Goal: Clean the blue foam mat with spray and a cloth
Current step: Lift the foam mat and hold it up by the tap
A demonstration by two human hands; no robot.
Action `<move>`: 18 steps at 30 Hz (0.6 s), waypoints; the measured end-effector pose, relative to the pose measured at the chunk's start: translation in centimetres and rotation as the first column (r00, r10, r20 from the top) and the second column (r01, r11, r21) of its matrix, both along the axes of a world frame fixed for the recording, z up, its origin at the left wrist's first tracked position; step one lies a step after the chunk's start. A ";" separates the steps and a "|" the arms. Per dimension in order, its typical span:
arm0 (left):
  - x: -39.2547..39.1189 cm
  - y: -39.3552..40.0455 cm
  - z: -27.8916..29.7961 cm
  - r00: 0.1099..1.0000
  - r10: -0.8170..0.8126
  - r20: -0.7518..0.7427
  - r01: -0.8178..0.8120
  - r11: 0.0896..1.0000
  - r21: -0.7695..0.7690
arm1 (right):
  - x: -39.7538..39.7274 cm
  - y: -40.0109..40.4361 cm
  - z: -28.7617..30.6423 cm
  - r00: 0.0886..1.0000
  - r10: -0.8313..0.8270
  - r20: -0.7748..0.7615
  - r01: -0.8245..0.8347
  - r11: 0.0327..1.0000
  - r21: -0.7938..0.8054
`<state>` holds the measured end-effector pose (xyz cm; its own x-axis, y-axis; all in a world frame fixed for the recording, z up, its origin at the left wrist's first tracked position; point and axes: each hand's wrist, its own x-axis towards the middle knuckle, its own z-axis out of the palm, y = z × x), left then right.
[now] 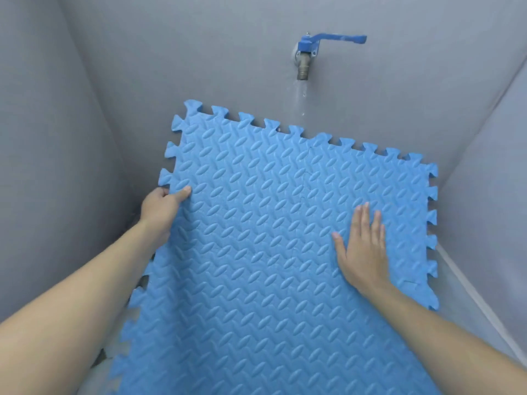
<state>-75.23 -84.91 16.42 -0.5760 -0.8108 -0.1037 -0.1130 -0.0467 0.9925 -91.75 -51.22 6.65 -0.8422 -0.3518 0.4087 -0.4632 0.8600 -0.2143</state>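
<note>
- The blue foam mat leans tilted in a grey-walled corner, its toothed top edge against the back wall.
- The left hand grips the mat's left edge, thumb on the front, fingers curled around behind.
- The right hand lies flat on the mat's right side, fingers spread and holding nothing.
- A tap with a blue handle sits above; water trickles from it.

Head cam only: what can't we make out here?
- Spray and cloth: not in view.
- Blue foam mat: near end cut by the bottom edge; underside hidden.
- Left hand: fingers wrap behind the mat edge.
- Right hand: palm hidden against the mat.
- Tap: water flow too faint to judge.
</note>
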 end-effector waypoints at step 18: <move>1.4 -1.5 2.6 0.999 0.019 -0.049 -0.022 0.998 -0.065 | 6.6 -20.4 5.2 0.800 0.468 -0.376 -0.429 0.884 0.187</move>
<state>-73.87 -86.42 18.99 -0.5623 -0.8266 -0.0221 -0.0643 0.0170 0.9978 -85.18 -71.65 11.81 -0.3507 -0.7001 0.6220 -0.8296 0.5404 0.1406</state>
